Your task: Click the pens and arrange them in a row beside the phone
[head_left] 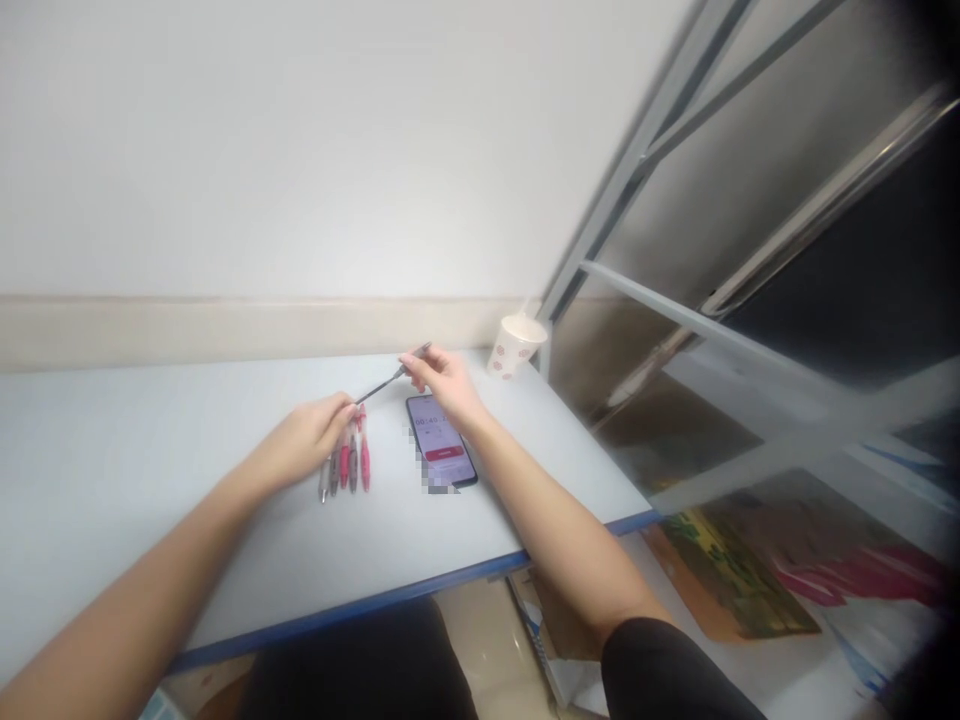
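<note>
My left hand (311, 437) is closed, pinching the lower left end of a thin dark refill (379, 390) above the table. The refill slants up to the right into my right hand (442, 385), whose fingers are closed on a dark pen part (417, 358). Below my left hand several pens, grey and pink, lie side by side; a pink pen (365, 462) is at their right end. My left hand partly hides their upper ends. A phone (450, 450) showing a timer lies beneath my right hand.
The pale table (135, 480) has a blue front edge and meets a wall behind. A patterned paper cup (516, 345) with a straw stands at the back right, beside a grey metal frame (675, 310). Coloured bags or packaging (742, 575) lie lower right.
</note>
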`<action>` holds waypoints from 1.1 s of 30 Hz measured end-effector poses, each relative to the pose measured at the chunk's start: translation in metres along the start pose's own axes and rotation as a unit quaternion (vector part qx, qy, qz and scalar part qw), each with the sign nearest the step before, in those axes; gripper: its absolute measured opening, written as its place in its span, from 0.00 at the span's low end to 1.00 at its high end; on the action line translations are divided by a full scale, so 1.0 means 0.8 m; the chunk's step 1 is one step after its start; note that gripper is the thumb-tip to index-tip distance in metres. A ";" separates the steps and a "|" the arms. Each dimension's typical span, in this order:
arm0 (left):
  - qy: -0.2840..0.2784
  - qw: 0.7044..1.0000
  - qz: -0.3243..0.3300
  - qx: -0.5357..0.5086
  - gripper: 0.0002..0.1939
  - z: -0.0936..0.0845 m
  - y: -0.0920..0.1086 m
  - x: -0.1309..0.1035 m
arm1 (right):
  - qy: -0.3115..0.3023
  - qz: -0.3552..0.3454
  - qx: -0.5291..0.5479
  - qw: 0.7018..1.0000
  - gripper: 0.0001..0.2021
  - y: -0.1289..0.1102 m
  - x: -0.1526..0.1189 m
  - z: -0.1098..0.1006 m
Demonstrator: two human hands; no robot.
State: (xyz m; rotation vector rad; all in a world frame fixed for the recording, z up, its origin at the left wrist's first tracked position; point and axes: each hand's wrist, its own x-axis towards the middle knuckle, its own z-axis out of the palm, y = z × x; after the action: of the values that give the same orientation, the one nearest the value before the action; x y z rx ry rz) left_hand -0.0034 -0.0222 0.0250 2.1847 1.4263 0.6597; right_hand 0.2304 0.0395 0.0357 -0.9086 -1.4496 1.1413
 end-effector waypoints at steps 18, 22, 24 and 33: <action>-0.007 0.999 -0.010 -0.040 0.21 0.003 0.005 -0.004 | -0.146 0.059 0.027 0.987 0.17 0.007 -0.014 0.011; -0.021 0.998 -0.005 -0.064 0.21 0.004 0.006 -0.004 | -0.152 0.050 -0.019 0.987 0.17 0.009 -0.014 0.009; -0.008 0.999 0.005 -0.053 0.20 0.004 0.006 -0.003 | -0.122 0.052 -0.086 0.987 0.23 0.005 -0.015 0.007; 0.047 0.999 0.026 -0.007 0.22 0.004 -0.009 0.002 | -0.195 0.026 -0.125 0.972 0.21 -0.012 -0.012 -0.014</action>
State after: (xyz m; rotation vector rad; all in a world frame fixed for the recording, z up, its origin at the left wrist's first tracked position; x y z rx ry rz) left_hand -0.0062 -0.0182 0.0182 2.2120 1.4108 0.7977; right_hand 0.2434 0.0303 0.0427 -0.9316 -1.9337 1.2430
